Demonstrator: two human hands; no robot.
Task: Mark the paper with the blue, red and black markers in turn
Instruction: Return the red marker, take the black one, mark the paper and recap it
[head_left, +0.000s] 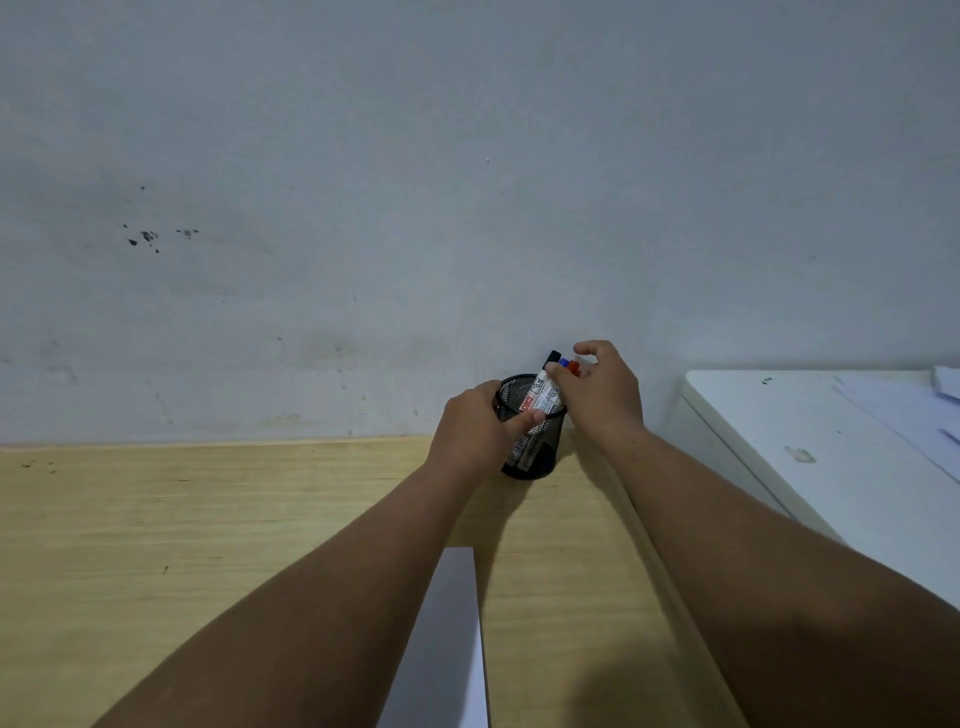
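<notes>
- Head view: three markers stand in a black mesh pen holder (524, 457) on the wooden desk (208, 545), by the wall, long axes near upright, caps tilted up and right: black cap (554, 357), blue cap (564, 362), red cap (573, 367).
- Their lower barrels blur behind mesh; the paper (441, 649) is cut off by the bottom edge.
- The left hand (475, 434) wraps the holder's side.
- The right hand (605, 397), fingers loosely curled, touches the caps; whether it grips one is unclear.
</notes>
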